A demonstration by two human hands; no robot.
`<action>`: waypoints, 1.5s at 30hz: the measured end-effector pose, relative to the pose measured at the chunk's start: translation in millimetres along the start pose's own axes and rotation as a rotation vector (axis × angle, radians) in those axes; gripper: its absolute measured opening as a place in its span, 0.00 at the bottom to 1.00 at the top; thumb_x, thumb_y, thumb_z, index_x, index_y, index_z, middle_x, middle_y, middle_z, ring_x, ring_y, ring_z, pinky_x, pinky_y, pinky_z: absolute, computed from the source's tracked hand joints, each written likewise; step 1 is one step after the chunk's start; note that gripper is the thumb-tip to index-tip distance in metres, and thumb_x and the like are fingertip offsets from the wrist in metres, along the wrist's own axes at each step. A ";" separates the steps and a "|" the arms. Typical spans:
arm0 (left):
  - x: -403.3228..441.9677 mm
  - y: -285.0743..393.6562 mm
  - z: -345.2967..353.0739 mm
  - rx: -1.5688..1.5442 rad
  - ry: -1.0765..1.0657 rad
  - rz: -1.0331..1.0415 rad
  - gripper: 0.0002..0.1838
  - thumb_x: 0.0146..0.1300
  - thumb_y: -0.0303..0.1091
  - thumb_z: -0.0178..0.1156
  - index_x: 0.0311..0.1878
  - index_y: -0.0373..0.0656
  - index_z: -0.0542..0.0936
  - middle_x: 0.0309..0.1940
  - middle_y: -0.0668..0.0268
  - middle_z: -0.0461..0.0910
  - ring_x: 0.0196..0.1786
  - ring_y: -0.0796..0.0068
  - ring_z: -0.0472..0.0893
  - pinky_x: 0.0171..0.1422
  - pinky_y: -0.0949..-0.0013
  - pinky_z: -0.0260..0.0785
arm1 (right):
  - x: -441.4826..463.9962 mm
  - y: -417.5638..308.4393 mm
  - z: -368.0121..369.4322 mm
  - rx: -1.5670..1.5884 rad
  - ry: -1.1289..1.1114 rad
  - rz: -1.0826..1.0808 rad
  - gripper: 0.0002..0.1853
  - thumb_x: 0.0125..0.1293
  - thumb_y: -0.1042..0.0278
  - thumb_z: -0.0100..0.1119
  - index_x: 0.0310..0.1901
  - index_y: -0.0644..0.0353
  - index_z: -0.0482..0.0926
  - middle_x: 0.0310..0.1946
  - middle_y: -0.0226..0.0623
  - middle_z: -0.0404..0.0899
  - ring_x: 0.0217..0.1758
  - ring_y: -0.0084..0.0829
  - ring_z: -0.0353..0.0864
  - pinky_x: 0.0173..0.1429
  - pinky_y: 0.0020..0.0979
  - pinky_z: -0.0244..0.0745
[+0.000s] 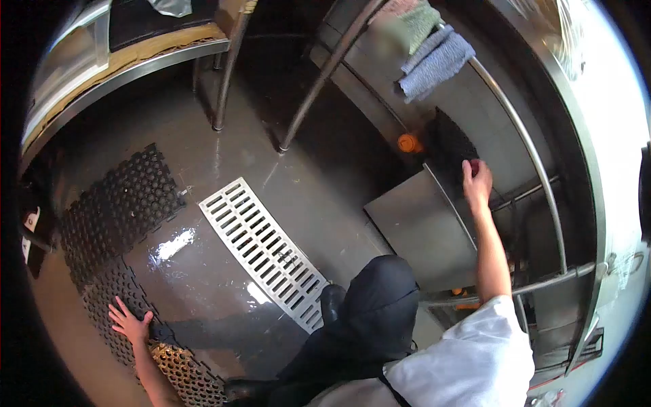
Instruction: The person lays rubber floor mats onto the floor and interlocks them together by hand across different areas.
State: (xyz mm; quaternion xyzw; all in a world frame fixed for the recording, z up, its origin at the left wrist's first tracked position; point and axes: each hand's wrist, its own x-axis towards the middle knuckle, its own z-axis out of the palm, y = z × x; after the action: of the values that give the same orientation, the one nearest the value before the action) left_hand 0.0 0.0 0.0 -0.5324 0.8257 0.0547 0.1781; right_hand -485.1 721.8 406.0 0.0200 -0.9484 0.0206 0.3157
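My left hand (131,325) lies with its fingers spread on a black perforated rubber floor mat (115,292). On the right, my right hand (478,182) has its fingers curled at the lower edge of a dark textured rubber mat piece (453,139), which stands tilted beneath the counter. Shadow hides part of that piece. Just below it is a grey metal box (424,224). A second black mat section (129,197) with raised rings adjoins the mat under my left hand.
A white slotted drain grate (264,254) runs across the wet brown floor. Metal table legs (224,102) stand at the back. Cloths (437,61) hang on a curved rail (522,122). An orange object (408,142) is under the counter. My bent knee (383,292) is beside the box.
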 end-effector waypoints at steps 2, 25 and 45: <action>14.2 -17.4 -23.3 0.031 0.037 0.030 0.60 0.55 0.70 0.63 0.83 0.63 0.40 0.83 0.59 0.33 0.83 0.47 0.36 0.80 0.31 0.29 | 5.8 48.5 40.3 0.104 -0.095 0.110 0.31 0.66 0.42 0.62 0.56 0.65 0.79 0.51 0.53 0.82 0.61 0.53 0.78 0.64 0.44 0.71; -21.1 17.4 -15.2 -0.016 0.201 0.267 0.50 0.61 0.47 0.69 0.81 0.50 0.51 0.82 0.53 0.42 0.83 0.48 0.42 0.81 0.38 0.37 | 25.6 91.4 66.7 -0.354 -0.158 -0.182 0.31 0.58 0.58 0.68 0.62 0.61 0.74 0.52 0.54 0.81 0.60 0.57 0.75 0.67 0.52 0.66; -29.7 -13.3 -63.7 -0.045 0.159 -0.031 0.43 0.66 0.58 0.61 0.78 0.53 0.58 0.80 0.50 0.48 0.82 0.48 0.44 0.81 0.39 0.39 | -160.4 -439.4 35.6 0.863 -0.351 -1.030 0.11 0.62 0.65 0.71 0.37 0.62 0.79 0.31 0.38 0.80 0.39 0.41 0.76 0.49 0.37 0.70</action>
State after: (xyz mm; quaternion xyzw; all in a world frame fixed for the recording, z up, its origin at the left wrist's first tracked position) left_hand 7.9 2.0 71.0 -0.5518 0.8274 0.0277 0.1007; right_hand -355.6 285.2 292.9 0.5946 -0.7620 0.2400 0.0911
